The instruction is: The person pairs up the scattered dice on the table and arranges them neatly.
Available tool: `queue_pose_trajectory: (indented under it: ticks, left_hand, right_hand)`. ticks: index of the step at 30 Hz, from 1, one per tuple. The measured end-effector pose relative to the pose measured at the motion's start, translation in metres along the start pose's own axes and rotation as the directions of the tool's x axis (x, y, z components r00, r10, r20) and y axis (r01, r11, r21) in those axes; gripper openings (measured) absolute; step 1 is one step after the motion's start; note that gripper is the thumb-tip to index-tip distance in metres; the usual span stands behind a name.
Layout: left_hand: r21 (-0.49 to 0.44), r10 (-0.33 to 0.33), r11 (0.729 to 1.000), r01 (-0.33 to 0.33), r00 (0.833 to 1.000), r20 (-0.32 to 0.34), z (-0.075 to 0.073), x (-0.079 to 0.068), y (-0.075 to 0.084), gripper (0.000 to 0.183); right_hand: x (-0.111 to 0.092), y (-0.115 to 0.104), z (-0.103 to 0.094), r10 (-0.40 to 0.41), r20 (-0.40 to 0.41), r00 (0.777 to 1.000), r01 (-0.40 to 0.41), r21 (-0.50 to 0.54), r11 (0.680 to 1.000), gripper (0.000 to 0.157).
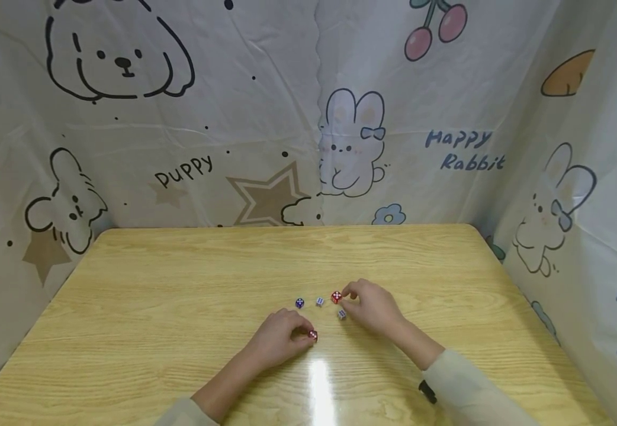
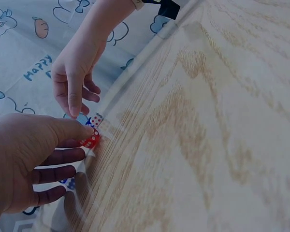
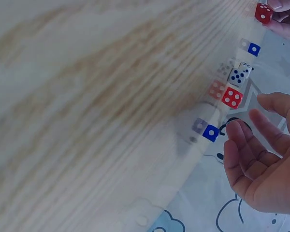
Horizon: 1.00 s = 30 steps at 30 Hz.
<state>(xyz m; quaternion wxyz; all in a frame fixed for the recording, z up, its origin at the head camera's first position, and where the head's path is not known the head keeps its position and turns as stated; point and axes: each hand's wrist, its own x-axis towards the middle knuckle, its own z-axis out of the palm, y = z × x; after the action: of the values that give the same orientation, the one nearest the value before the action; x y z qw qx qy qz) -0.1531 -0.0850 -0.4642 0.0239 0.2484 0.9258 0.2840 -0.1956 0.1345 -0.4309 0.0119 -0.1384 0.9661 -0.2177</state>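
Note:
My left hand pinches a red die between thumb and fingertips, low over the wooden table. In the left wrist view the thumb lies against this red die. My right hand is beside a second red die. In the right wrist view its fingers are loosely bent and apart, a small gap from that red die, and hold nothing. Two white dice and a blue die are close by. Another blue die sits near the right fingertips; the head view hides it.
The wooden table has a glossy top that mirrors the dice and a light. A pale printed cloth hangs behind and at both sides. Beside the right sleeve there is a small black object.

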Motion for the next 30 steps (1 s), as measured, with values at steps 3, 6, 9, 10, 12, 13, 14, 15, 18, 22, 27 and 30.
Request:
queue_pose_trajectory:
  ticks: [3,6,9,10,12,13,14,15,18,22,27,30]
  left_hand:
    - [-0.002,0.001,1.000,-0.001,1.000,-0.003,0.001,-0.001,0.000,0.015]
    - [-0.011,0.002,1.000,-0.002,1.000,-0.004,0.002,-0.001,0.000,0.014]
    - [-0.017,-0.001,1.000,0.001,1.000,0.000,0.001,-0.002,0.000,0.014]
    - [-0.017,-0.001,1.000,0.001,1.000,0.001,0.000,-0.002,0.000,0.014]
    - [-0.014,0.003,1.000,-0.003,1.000,0.000,0.000,-0.002,0.000,0.014]
    - [-0.012,0.004,1.000,-0.004,1.000,-0.002,0.000,-0.002,0.000,0.014]
    - [-0.011,0.005,1.000,-0.005,1.000,-0.003,0.000,-0.002,0.000,0.014]
    - [-0.010,0.005,1.000,-0.005,1.000,-0.003,0.000,-0.002,0.000,0.014]
    - [-0.008,0.005,1.000,-0.005,1.000,-0.005,0.000,-0.002,0.000,0.014]
    - [-0.008,0.006,1.000,-0.006,1.000,-0.007,-0.001,-0.002,0.000,0.014]
    - [-0.007,0.012,1.000,-0.012,1.000,-0.015,-0.001,-0.001,0.001,0.014]
    - [-0.008,0.011,1.000,-0.012,1.000,-0.017,-0.001,-0.001,0.002,0.014]
  right_hand:
    - [0.001,0.001,0.002,0.009,0.004,1.000,-0.009,0.006,1.000,0.016]
    - [0.003,0.001,0.005,0.013,0.004,1.000,-0.013,0.003,1.000,0.018]
    - [0.004,0.001,0.007,0.015,-0.002,1.000,-0.015,-0.004,1.000,0.019]
    - [0.005,0.001,0.008,0.016,-0.005,1.000,-0.016,-0.005,1.000,0.019]
    - [0.006,0.001,0.009,0.020,-0.009,1.000,-0.020,-0.010,1.000,0.020]
    - [0.007,0.001,0.010,0.022,-0.009,1.000,-0.022,-0.009,1.000,0.020]
    - [0.007,0.001,0.010,0.024,-0.008,1.000,-0.024,-0.009,1.000,0.021]
    - [0.008,0.001,0.011,0.026,-0.006,1.000,-0.026,-0.009,1.000,0.022]
    - [0.010,0.000,0.012,0.022,0.002,1.000,-0.022,-0.010,1.000,0.023]
    - [0.011,-0.002,0.012,0.022,0.012,1.000,-0.022,-0.018,1.000,0.024]
    - [0.012,-0.004,0.011,0.035,0.017,0.999,-0.034,-0.024,0.999,0.025]
    - [0.012,-0.004,0.011,0.038,0.014,0.999,-0.038,-0.027,0.999,0.025]
